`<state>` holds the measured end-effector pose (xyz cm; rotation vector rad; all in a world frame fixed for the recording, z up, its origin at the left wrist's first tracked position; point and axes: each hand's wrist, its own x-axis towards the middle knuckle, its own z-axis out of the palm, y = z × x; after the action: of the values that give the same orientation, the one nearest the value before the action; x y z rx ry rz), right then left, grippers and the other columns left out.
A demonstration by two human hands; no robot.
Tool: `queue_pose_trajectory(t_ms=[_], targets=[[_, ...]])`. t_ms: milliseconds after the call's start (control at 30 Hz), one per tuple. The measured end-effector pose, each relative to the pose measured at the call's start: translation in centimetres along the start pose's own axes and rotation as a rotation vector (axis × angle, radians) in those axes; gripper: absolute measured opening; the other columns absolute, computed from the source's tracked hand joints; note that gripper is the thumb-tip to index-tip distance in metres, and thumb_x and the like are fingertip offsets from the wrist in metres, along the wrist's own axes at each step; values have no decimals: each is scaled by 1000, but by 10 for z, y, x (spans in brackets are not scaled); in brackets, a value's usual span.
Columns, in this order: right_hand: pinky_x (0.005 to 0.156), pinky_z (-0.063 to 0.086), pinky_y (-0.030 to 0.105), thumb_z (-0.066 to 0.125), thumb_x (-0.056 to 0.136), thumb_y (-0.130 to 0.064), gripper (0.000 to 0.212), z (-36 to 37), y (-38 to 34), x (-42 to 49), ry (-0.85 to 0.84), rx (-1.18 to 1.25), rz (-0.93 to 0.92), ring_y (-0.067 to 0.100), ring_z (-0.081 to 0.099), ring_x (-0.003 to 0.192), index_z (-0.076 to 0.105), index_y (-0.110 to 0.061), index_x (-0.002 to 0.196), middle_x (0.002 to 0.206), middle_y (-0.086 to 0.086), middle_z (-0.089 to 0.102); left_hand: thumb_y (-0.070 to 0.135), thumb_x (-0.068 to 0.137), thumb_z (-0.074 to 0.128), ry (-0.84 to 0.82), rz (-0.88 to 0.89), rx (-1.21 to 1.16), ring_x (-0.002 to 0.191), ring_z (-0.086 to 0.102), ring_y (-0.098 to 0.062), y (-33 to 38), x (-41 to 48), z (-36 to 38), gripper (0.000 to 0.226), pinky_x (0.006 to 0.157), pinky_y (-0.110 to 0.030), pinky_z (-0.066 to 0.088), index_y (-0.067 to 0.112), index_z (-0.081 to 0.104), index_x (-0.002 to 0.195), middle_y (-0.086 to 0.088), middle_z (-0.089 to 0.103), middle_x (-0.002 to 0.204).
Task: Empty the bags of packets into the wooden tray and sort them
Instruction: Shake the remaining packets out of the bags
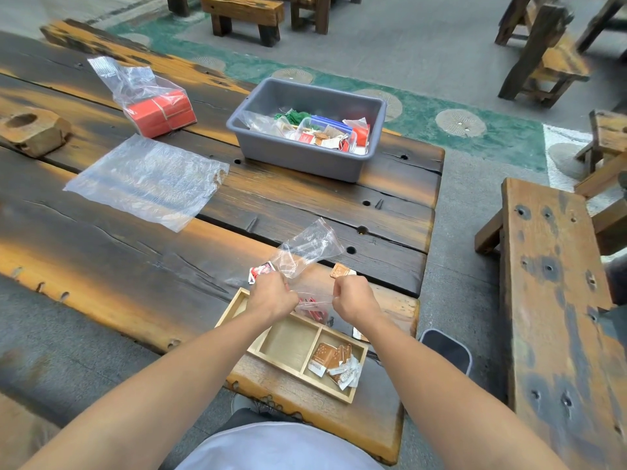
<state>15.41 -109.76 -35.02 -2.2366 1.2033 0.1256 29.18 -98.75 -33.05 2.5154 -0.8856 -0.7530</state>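
A wooden tray (258, 352) with compartments lies at the table's near edge. Its right compartment holds several brown and white packets (334, 362). Just above the tray, my left hand (271, 295) and my right hand (354, 298) each grip one side of a small clear plastic bag (307, 249) with red packets (314, 308) inside, stretched between them. The bag's loose end sticks up past my left hand. A red and white packet (259, 270) and a brown packet (341, 270) lie on the table behind my hands.
A grey plastic bin (271, 96) with bags and packets stands further back. Left of it sits a clear bag of red packets (159, 108), with an empty flat bag (146, 179) in front. Wooden benches stand on the right. A small grey bin (446, 347) is on the ground.
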Motion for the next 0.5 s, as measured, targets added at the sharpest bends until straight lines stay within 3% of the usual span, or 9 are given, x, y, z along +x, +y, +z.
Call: queue_pose_trajectory(t_ms=[100,267,400,500], targets=[[66,49,29,49,77,2,19,0,-2,-1,15,62,66,29,63,86,60,-13,74,88,13,67,9,73,53,6,-10,15,70,61,-30,2,-1,0,17,55,-26,40,11,50,57,-9,57,65],[64,60,35,45,71,-2,17,-6,-1,-1,27,222,159,29,68,74,56,-12,64,83,14,67,15,74,55,13,-15,-57,71,62,-27,0,1,7,14,59,-28,48,12,56,60,-9,64,71],[35,44,20,48,78,-1,15,-18,-3,0,17,298,171,24,70,56,58,-8,68,88,13,68,22,75,65,8,9,-135,75,65,-22,2,5,10,16,65,-25,46,18,56,61,-4,67,72],[40,50,24,50,80,-3,13,-25,-6,0,24,336,164,20,68,46,60,-6,71,87,13,71,13,80,63,-19,66,-180,71,68,-26,4,11,9,16,63,-26,53,14,59,64,-6,67,70]])
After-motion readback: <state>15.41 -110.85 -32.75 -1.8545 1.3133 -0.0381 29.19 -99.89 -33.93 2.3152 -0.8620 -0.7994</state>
